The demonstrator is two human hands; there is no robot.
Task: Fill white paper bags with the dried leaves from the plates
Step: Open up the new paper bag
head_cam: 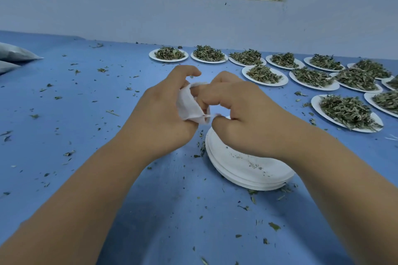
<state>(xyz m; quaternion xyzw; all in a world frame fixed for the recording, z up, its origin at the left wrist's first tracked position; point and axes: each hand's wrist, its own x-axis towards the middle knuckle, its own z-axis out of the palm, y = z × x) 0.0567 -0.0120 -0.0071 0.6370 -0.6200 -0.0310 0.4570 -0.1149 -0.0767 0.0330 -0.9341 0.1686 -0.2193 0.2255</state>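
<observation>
A small white paper bag is held up over the blue table between both hands. My left hand grips the bag's body with curled fingers. My right hand pinches the bag's thin drawstring at its lower right corner, and its fingers curl against the bag's mouth. Whatever is inside the bag is hidden. Below the hands lies a stack of white plates with only crumbs on top. Several white plates heaped with dried green leaves stand to the right and along the far wall.
The blue table is strewn with loose leaf bits. Grey bags lie at the far left edge. A pale wall bounds the table at the back. The filled plates crowd the right side.
</observation>
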